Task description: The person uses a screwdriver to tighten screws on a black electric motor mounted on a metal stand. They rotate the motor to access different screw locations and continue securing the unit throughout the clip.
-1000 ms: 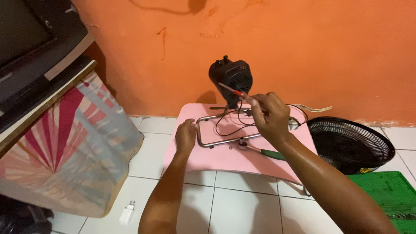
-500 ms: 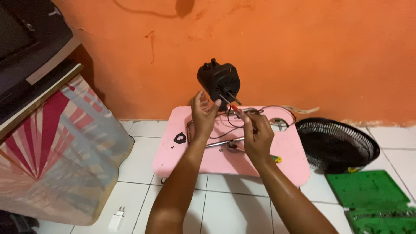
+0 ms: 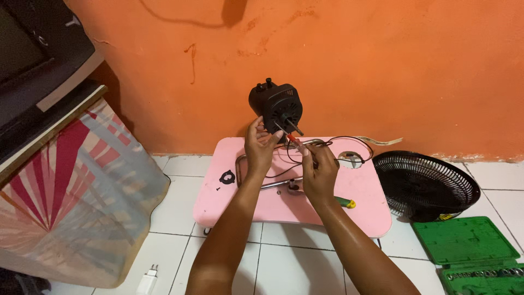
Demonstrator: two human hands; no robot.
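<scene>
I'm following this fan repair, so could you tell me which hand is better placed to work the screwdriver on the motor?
Probably the right hand: it holds the screwdriver at the black fan motor, while the left hand steadies it.

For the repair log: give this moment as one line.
left hand: steadies black fan motor | right hand: holds red-tipped screwdriver at motor front | base: pink table | nearby: fan grille, green socket case

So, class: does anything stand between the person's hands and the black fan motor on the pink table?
Nothing visible does. The left hand already touches the fan motor; the right hand holds a red-handled screwdriver pointing at its front.
</scene>
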